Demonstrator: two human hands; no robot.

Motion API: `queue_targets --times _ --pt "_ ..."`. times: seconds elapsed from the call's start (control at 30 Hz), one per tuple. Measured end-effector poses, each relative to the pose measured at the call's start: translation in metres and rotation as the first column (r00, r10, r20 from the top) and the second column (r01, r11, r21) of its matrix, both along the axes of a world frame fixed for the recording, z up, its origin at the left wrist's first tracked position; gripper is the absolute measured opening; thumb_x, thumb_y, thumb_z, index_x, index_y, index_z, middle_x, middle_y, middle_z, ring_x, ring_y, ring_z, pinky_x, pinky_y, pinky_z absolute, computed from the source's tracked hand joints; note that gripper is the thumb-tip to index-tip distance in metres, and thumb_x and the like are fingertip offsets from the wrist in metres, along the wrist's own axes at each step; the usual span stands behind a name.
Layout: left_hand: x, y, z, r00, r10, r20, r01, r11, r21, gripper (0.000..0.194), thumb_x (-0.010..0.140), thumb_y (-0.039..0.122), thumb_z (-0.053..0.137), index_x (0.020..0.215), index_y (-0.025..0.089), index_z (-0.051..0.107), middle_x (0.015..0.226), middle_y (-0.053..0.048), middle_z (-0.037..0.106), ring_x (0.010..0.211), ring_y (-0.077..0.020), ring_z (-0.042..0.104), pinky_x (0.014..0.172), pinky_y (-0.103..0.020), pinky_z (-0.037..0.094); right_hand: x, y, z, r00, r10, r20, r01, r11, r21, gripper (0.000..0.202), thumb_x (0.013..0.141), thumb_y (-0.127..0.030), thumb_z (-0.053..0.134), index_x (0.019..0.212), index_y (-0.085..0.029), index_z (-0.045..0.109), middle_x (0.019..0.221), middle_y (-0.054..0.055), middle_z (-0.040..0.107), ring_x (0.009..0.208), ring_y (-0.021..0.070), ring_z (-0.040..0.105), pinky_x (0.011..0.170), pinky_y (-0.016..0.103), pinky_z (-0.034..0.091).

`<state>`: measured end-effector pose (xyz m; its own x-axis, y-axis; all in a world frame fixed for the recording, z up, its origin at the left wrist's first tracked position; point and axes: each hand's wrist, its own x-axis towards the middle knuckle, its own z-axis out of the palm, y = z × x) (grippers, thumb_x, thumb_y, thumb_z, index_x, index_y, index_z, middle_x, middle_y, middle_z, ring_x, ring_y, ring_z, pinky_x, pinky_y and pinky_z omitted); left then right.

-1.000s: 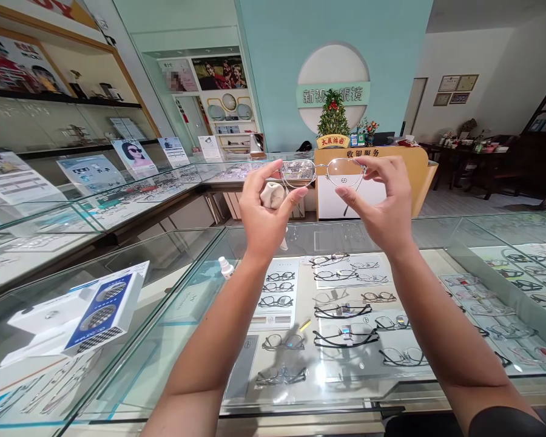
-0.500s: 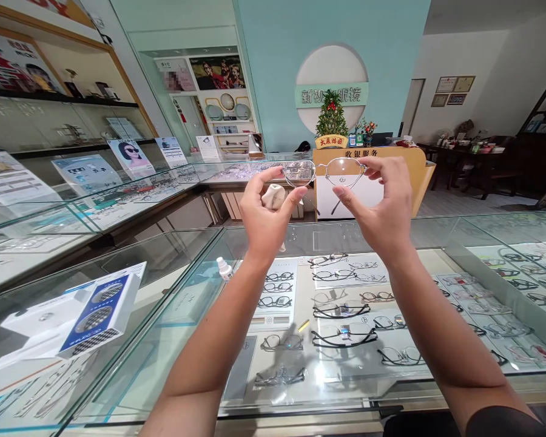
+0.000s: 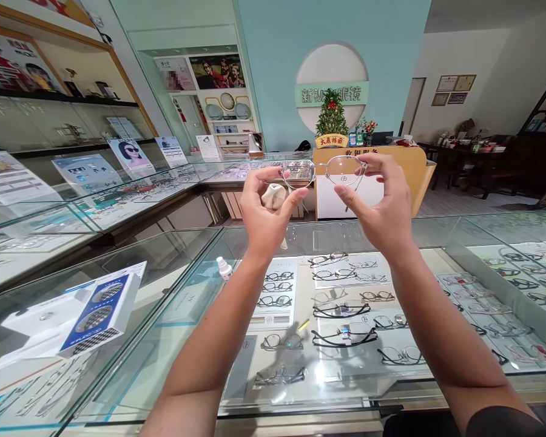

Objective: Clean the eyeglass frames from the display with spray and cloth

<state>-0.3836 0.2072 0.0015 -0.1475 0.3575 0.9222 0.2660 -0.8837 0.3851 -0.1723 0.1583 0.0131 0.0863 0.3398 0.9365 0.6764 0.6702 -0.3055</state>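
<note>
A pair of thin metal-framed glasses (image 3: pixel 321 165) is held up in the air above the glass counter. My left hand (image 3: pixel 269 209) pinches the left rim between thumb and finger, with a crumpled pale cloth (image 3: pixel 273 196) tucked in the palm. The right rim is gripped by the thumb and fingers of my right hand (image 3: pixel 386 203). Both lenses face me, and the temples point away and down. Below my left hand, a small white bottle (image 3: pixel 224 268) stands on the counter.
Under the glass counter top (image 3: pixel 346 391) lie rows of eyeglass frames (image 3: pixel 344 334). A blue and white box (image 3: pixel 101 312) rests at the left. Behind are more display cases, a yellow service desk (image 3: pixel 414 162) and a potted plant (image 3: pixel 331 115).
The glasses have tilted slightly between my hands, and their temples hang at a different angle. Both hands keep nearly the same place.
</note>
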Motion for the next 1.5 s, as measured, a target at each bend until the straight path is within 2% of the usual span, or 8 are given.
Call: queue_targets --times 0.23,0.53,0.7,0.9,1.03,1.17,1.27,1.5 --pt "-0.0002 0.0023 -0.0015 0.998 0.055 -0.012 -0.053 0.994 0.093 0.052 0.08 0.059 0.089 0.112 0.027 0.066 0.106 -0.003 0.072 0.098 -0.0197 0.07 0.081 -0.036 0.058 0.0023 -0.0014 0.0011 1.0 -0.01 0.016 0.01 0.999 -0.046 0.043 0.095 -0.053 0.075 0.13 -0.033 0.062 0.118 0.006 0.073 0.112 0.0297 0.065 0.1 0.052 0.05" --pt "-0.001 0.0001 -0.0046 0.985 0.169 -0.021 -0.164 0.974 0.154 0.053 0.08 0.051 0.092 0.121 0.028 0.066 0.116 -0.004 0.069 0.092 -0.0185 0.066 0.082 -0.037 0.056 0.0064 0.0029 -0.0005 1.0 0.026 0.004 -0.026 0.995 -0.096 0.045 0.093 -0.055 0.077 0.132 -0.034 0.064 0.128 0.006 0.073 0.116 0.0303 0.067 0.101 0.054 0.052" --pt "-0.0033 0.0007 -0.0055 0.973 0.224 -0.05 -0.208 0.954 0.217 0.055 0.082 0.054 0.089 0.125 0.029 0.065 0.119 -0.007 0.065 0.108 -0.0242 0.065 0.09 -0.041 0.056 0.0077 0.005 -0.0018 0.999 0.033 0.006 -0.032 0.994 -0.104 0.046 0.092 -0.053 0.077 0.132 -0.034 0.065 0.131 0.006 0.073 0.116 0.0306 0.068 0.101 0.054 0.052" --pt "-0.0031 -0.0021 -0.004 0.945 0.312 -0.096 -0.278 0.923 0.265 0.057 0.085 0.061 0.083 0.126 0.028 0.063 0.119 -0.009 0.064 0.115 -0.0282 0.062 0.092 -0.043 0.055 0.0085 0.0074 -0.0038 1.0 0.013 0.018 -0.011 0.993 -0.113 0.047 0.093 -0.049 0.077 0.135 -0.033 0.064 0.135 0.007 0.072 0.117 0.0314 0.068 0.1 0.055 0.053" --pt "-0.0043 -0.0007 -0.0035 0.948 0.301 -0.102 -0.265 0.926 0.271 0.06 0.083 0.065 0.084 0.125 0.027 0.064 0.116 -0.009 0.064 0.116 -0.0299 0.062 0.096 -0.046 0.055 0.0085 0.0071 -0.003 1.0 -0.012 0.029 0.014 0.995 -0.098 0.046 0.093 -0.049 0.077 0.135 -0.033 0.064 0.134 0.008 0.071 0.117 0.0323 0.066 0.102 0.056 0.052" --pt "-0.0056 0.0023 -0.0033 0.962 0.241 -0.129 -0.218 0.96 0.174 0.06 0.082 0.064 0.085 0.125 0.027 0.065 0.117 -0.01 0.065 0.115 -0.0294 0.064 0.094 -0.045 0.057 0.0076 0.005 -0.0013 0.996 -0.063 0.059 0.067 0.995 -0.072 0.045 0.092 -0.046 0.078 0.133 -0.032 0.064 0.131 0.008 0.071 0.116 0.0339 0.065 0.106 0.06 0.05" --pt "-0.0055 0.0043 -0.0034 0.963 0.233 -0.134 -0.215 0.967 0.138 0.057 0.082 0.06 0.087 0.124 0.027 0.067 0.118 -0.009 0.067 0.113 -0.0279 0.065 0.094 -0.044 0.058 0.0062 0.0026 -0.0006 0.992 -0.101 0.078 0.106 0.992 -0.069 0.043 0.092 -0.041 0.078 0.132 -0.031 0.065 0.129 0.009 0.071 0.115 0.0347 0.065 0.107 0.061 0.049" --pt "-0.0034 0.0075 -0.0058 0.954 0.269 -0.131 -0.243 0.952 0.184 0.051 0.083 0.045 0.09 0.123 0.025 0.067 0.117 -0.009 0.07 0.108 -0.0261 0.066 0.088 -0.041 0.057 0.0026 0.0001 -0.0012 0.989 -0.12 0.091 0.127 0.989 -0.08 0.043 0.092 -0.037 0.077 0.133 -0.031 0.064 0.131 0.01 0.07 0.117 0.0364 0.064 0.107 0.062 0.047"
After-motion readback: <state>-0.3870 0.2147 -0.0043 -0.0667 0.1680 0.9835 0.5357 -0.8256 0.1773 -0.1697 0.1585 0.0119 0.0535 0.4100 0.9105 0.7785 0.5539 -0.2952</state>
